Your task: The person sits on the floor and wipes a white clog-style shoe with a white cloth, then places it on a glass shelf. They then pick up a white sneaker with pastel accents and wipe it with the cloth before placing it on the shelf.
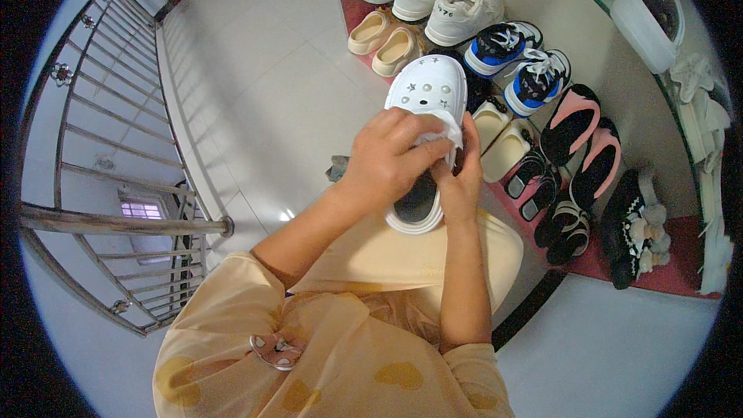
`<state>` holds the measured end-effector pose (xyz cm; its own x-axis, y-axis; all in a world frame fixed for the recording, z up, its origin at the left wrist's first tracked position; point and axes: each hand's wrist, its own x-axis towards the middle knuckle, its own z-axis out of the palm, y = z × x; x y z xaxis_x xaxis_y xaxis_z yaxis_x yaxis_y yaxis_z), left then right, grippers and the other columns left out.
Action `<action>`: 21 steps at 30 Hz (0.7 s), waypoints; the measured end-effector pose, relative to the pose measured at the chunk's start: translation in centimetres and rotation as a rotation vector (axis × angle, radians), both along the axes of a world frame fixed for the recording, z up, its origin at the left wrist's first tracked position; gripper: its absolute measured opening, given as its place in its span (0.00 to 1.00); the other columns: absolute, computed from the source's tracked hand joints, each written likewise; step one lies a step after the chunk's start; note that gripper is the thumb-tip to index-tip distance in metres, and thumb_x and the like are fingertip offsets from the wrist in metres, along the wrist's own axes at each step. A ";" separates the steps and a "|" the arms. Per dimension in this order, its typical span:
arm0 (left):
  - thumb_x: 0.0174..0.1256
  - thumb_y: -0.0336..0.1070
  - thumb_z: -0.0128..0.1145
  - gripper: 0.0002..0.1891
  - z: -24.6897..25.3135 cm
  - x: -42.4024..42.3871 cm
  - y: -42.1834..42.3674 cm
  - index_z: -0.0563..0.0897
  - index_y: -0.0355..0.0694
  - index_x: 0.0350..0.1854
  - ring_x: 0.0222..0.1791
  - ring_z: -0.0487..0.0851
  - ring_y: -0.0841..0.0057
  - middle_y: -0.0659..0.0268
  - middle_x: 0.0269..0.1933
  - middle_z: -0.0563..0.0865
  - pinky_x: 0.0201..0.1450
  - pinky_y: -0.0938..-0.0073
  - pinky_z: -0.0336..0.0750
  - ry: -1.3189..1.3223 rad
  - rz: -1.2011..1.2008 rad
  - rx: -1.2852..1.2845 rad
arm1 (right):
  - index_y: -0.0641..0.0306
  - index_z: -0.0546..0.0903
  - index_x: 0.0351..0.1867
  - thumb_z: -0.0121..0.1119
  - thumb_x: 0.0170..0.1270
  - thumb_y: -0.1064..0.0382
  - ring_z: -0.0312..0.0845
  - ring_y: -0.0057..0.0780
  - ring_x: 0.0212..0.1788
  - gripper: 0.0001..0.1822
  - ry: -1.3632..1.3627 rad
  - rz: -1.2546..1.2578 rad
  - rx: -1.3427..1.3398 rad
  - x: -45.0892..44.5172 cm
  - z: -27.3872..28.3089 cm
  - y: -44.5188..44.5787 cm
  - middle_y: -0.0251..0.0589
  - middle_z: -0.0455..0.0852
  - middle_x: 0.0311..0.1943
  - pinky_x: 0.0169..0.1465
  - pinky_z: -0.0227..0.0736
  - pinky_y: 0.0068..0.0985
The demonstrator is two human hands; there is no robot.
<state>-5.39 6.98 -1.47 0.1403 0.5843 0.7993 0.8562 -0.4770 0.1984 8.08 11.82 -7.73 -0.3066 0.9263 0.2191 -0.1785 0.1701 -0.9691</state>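
A white clog (428,84) with star and pearl-like studs is held above my lap, its toe pointing away from me and its dark insole near my body. My left hand (397,154) presses a crumpled white cloth or tissue (447,123) against the clog's upper. At the clog's right side, my right hand (461,177) grips the edge by the opening, with its fingers partly hidden behind the shoe.
White sneakers (458,14), cream clogs (396,51), blue-and-black sneakers (534,82), black-and-pink shoes (595,165) and sandals (572,226) line a red mat (650,276) at right. Metal railing (125,220) stands left; a white bag (644,32) is upper right.
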 end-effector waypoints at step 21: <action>0.46 0.15 0.48 0.15 -0.8 -2.0 -5.9 0.86 0.37 0.31 0.36 0.78 0.79 0.62 0.41 0.80 0.37 0.81 0.72 -0.902 -0.120 -0.394 | 0.67 0.64 0.67 0.61 0.43 0.57 0.68 0.40 0.63 0.44 0.362 0.063 -0.304 -0.1 0.8 -0.9 0.48 0.71 0.62 0.68 0.60 0.35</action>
